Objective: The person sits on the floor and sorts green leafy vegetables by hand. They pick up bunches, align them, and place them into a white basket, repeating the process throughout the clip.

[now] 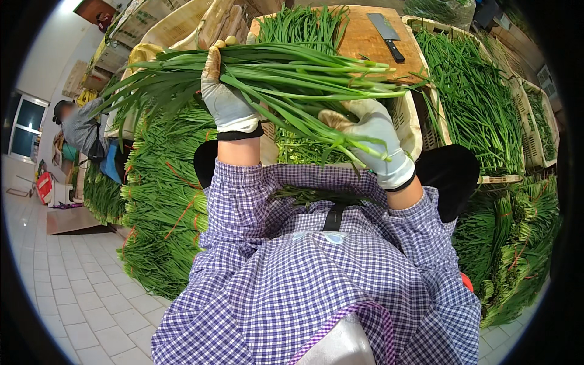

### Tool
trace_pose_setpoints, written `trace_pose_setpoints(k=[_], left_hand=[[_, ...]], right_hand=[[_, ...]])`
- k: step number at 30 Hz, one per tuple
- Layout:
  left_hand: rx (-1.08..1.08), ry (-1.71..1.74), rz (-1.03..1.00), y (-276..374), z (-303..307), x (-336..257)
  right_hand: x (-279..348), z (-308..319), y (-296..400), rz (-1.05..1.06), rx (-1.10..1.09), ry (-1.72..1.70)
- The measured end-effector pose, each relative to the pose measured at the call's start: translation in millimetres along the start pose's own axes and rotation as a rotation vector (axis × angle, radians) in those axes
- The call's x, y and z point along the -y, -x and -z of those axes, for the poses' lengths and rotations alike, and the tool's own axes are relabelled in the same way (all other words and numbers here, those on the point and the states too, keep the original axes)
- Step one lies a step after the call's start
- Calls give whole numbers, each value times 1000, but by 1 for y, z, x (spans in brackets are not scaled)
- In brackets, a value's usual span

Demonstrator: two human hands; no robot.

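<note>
My left hand (230, 98), in a pale work glove with browned fingertips, is closed around a bunch of garlic chives (296, 68). The bunch lies sideways in the air, leaf tips to the left and pale stem ends to the right. My right hand (378, 137), gloved too, is under the stem ends; some of its fingers are hidden by them. Several drooping strands (337, 139) run down across its palm, and whether it grips them is unclear. Beyond the bunch, a wooden board (360, 32) carries more cut chives (303, 27) and a cleaver (385, 36) with a black handle.
Plastic crates frame the spot; the right one (472, 96) is full of loose chives. Tied bundles are piled at left (159, 191) and right (506, 255). Below my hands, a crate (406, 123) holds greens. Another person (86, 132) is at far left, beyond the tiled floor (91, 292).
</note>
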State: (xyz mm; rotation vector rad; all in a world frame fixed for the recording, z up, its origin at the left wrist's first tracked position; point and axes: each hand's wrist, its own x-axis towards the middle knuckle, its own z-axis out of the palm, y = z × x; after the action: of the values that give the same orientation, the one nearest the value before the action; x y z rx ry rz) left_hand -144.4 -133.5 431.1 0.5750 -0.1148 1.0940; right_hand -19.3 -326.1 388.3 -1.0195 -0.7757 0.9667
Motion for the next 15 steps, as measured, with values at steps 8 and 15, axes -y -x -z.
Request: trace_pose_setpoints(k=[8,15], left_hand=[[-33,-188,-4,10,-1,5],[9,-336,-202,19,-20,1]], right_hand=[[8,-10,4,162,-4,494],[-75,29,-6,297,-312,1218]])
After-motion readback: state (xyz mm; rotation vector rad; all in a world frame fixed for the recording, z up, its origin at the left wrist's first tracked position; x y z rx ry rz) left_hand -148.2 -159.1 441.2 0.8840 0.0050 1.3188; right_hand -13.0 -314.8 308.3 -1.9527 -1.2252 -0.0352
